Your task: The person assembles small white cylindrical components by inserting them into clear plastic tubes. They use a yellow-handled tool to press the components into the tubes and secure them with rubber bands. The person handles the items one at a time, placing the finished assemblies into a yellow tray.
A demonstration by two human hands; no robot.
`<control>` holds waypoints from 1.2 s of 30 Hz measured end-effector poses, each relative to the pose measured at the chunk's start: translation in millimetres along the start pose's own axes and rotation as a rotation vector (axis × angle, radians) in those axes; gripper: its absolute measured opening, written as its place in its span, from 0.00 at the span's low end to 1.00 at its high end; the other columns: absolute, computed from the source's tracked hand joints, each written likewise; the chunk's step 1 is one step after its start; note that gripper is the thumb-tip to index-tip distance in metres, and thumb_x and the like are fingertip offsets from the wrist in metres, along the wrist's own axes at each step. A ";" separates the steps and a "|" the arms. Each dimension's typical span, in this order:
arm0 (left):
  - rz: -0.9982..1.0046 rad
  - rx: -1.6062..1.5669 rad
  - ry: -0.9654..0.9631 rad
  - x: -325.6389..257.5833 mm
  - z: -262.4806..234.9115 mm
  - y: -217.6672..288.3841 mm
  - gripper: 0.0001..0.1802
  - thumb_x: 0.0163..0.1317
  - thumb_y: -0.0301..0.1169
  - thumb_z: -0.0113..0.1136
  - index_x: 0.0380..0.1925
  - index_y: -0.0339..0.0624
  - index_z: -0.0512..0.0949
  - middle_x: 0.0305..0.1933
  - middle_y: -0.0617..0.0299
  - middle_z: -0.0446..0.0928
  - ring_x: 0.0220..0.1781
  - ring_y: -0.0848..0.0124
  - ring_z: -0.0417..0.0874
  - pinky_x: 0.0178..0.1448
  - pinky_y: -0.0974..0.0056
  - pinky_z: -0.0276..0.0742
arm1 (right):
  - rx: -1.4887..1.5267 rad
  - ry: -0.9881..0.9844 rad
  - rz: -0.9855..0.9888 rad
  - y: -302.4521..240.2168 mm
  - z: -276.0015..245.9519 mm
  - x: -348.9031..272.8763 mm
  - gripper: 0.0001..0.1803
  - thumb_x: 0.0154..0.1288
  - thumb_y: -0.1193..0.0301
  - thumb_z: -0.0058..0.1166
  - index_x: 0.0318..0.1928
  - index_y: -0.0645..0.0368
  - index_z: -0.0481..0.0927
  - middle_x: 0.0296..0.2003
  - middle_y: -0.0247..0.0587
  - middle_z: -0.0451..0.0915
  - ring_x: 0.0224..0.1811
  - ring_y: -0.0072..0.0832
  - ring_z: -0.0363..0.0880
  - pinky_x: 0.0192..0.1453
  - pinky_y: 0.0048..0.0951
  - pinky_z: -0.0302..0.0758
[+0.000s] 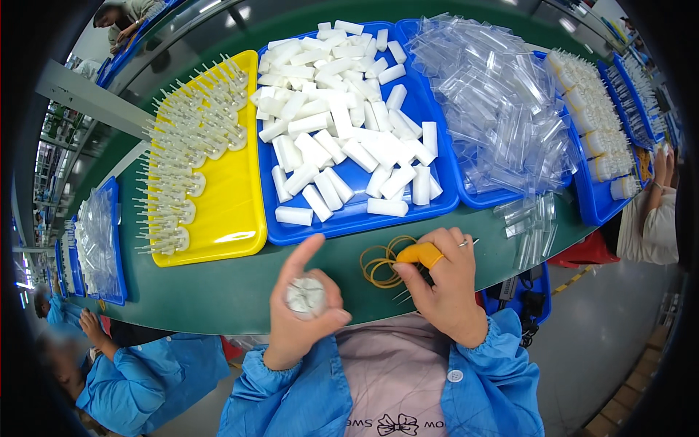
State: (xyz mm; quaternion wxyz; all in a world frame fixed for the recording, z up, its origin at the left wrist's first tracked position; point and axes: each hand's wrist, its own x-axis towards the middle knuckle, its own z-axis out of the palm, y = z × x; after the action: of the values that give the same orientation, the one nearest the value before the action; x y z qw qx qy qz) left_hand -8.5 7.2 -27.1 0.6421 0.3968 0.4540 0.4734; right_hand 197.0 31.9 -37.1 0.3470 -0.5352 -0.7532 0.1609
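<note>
In my left hand (302,313) is a round, whitish bundle (306,298) seen end-on, with fold-like lines across its face. The fingers curl around it while the index finger points up and away. An orange finger cot (421,254) covers the index finger of my right hand (443,284). That finger and the thumb close on the edge of some tan rubber bands (376,266) by the green table's front edge. Thin metal points (400,295) show beneath the right hand; whether it holds them is hidden.
Ahead stand a yellow tray (229,197) of white stemmed parts, a blue tray (320,229) of white blocks, and another heaped with clear plastic sleeves (488,95). Loose sleeves (531,226) lie on the green table (240,288). Co-workers sit at left (153,379) and right (659,211).
</note>
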 end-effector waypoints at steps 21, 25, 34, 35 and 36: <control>0.156 0.700 -0.649 12.6 40.0 11.7 0.24 0.47 0.35 0.67 0.44 0.45 0.71 0.35 0.58 0.75 0.35 0.64 0.80 0.39 0.66 0.74 | 0.273 -0.141 -0.300 -48.5 -31.0 -32.7 0.10 0.50 0.73 0.54 0.36 0.58 0.78 0.51 0.38 0.72 0.34 0.24 0.71 0.32 0.22 0.70; -0.034 0.181 -0.350 -3.9 36.4 -5.5 0.25 0.43 0.23 0.71 0.42 0.40 0.69 0.35 0.63 0.75 0.35 0.75 0.77 0.37 0.70 0.73 | -0.061 0.016 -0.661 -60.9 -37.0 -31.4 0.09 0.49 0.71 0.51 0.33 0.55 0.80 0.57 0.34 0.71 0.34 0.22 0.68 0.31 0.19 0.67; -0.095 -0.560 -0.556 3.5 34.0 -5.8 0.27 0.44 0.20 0.70 0.42 0.42 0.66 0.31 0.59 0.72 0.32 0.70 0.76 0.34 0.68 0.75 | 0.049 -0.038 -0.204 -43.9 -59.1 -29.2 0.11 0.45 0.65 0.64 0.28 0.56 0.81 0.37 0.39 0.74 0.35 0.32 0.72 0.34 0.27 0.70; -0.164 -0.635 -0.563 2.1 36.8 0.4 0.27 0.44 0.22 0.71 0.42 0.43 0.66 0.31 0.60 0.71 0.33 0.69 0.75 0.34 0.68 0.74 | 0.062 -0.084 -0.173 -36.1 -61.4 -27.8 0.14 0.46 0.61 0.65 0.27 0.58 0.80 0.30 0.38 0.70 0.34 0.33 0.72 0.35 0.31 0.70; -0.231 -0.711 -0.568 1.4 39.0 3.7 0.27 0.45 0.24 0.72 0.42 0.44 0.66 0.32 0.61 0.71 0.33 0.69 0.75 0.33 0.67 0.74 | 0.132 -0.168 -0.193 -33.6 -64.3 -29.0 0.13 0.46 0.62 0.65 0.27 0.59 0.80 0.29 0.38 0.69 0.33 0.34 0.71 0.36 0.32 0.70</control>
State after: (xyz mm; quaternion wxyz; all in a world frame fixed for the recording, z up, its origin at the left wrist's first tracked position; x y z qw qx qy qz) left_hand 28.2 6.3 -13.2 0.8856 0.2129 0.1111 0.3974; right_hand 223.7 -15.7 18.8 0.3311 -0.4209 -0.8154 0.2200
